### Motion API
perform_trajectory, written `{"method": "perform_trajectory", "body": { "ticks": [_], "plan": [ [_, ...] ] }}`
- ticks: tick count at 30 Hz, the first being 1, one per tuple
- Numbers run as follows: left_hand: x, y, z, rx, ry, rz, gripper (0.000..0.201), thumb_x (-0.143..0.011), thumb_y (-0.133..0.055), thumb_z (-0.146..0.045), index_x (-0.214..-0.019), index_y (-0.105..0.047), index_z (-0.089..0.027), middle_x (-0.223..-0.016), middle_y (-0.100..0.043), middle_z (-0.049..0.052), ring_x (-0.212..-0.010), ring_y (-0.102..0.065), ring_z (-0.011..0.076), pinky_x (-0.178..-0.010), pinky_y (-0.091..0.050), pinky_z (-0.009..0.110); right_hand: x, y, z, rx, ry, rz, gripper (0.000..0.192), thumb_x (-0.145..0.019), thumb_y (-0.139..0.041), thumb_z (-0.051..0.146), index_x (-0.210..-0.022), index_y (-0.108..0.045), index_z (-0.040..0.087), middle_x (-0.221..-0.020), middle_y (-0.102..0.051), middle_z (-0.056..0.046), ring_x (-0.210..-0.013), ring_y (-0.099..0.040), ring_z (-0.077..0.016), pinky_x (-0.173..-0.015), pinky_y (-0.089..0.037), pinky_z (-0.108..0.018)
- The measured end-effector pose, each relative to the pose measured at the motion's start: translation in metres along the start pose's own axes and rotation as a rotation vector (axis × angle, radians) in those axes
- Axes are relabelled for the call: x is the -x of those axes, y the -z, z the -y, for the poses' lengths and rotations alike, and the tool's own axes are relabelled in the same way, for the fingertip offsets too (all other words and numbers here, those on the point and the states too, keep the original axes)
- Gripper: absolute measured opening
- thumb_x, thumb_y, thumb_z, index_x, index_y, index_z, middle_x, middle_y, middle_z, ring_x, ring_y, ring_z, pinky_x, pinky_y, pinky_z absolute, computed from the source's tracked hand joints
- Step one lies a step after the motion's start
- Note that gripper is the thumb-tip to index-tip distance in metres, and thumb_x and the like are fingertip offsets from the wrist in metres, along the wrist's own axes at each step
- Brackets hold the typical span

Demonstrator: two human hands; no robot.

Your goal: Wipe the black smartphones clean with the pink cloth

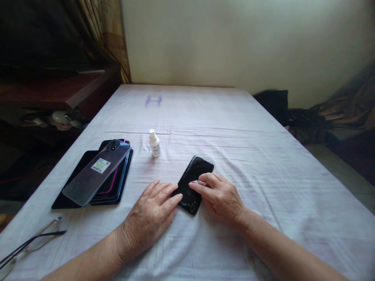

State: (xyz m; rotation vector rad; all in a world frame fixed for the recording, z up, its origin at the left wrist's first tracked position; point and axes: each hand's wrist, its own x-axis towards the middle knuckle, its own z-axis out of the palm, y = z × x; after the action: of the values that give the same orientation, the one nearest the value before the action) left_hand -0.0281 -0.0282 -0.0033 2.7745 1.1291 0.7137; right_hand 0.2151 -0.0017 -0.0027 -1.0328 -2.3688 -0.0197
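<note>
A black phone (195, 176), lying diagonally on the white-clothed desk (263, 156), is steadied at its near edge by the flat left hand (152, 214); the right hand's (221, 199) fingertips are pressed on its back.

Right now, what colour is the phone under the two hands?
Glossy black phone, seen in the head view, the only one.

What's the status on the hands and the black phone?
Left hand flat, fingertips at the black phone edge. Right hand fingers pressing on the phone. Phone lies flat on the sheet. Small bottle and phone stack apart, nothing blocking.
</note>
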Motion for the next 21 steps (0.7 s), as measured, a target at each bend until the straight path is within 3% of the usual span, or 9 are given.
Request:
{"method": "perform_trajectory", "body": {
  "ticks": [9, 21],
  "plan": [
    [-0.0001, 0.0015, 0.0019, -0.005, -0.021, 0.005, 0.03, -0.095, -0.05, -0.016, -0.121, -0.066, -0.019, -0.127, -0.067, 0.01, -0.12, -0.06, 0.0245, -0.11, -0.042, 0.049, 0.0018, -0.0055, -0.0098, 0.086, -0.105, -0.044, 0.033, -0.091, -0.047, 0.008, -0.11, -0.071, 0.021, -0.094, -0.065, -0.008, -0.085, -0.059, -0.0192, -0.073, -0.05, -0.03],
    [0.0001, 0.001, 0.0018, -0.004, -0.016, 0.008, 0.03, -0.097, -0.048, -0.018, -0.122, -0.065, -0.019, -0.126, -0.067, 0.01, -0.118, -0.061, 0.0254, -0.108, -0.043, 0.051, -0.0002, -0.0024, -0.0037, 0.026, 0.01, -0.068, 0.029, -0.099, -0.043, 0.014, -0.104, -0.072, 0.018, -0.088, -0.066, -0.007, -0.075, -0.056, -0.016, -0.066, -0.046, -0.027]
  ]
}}
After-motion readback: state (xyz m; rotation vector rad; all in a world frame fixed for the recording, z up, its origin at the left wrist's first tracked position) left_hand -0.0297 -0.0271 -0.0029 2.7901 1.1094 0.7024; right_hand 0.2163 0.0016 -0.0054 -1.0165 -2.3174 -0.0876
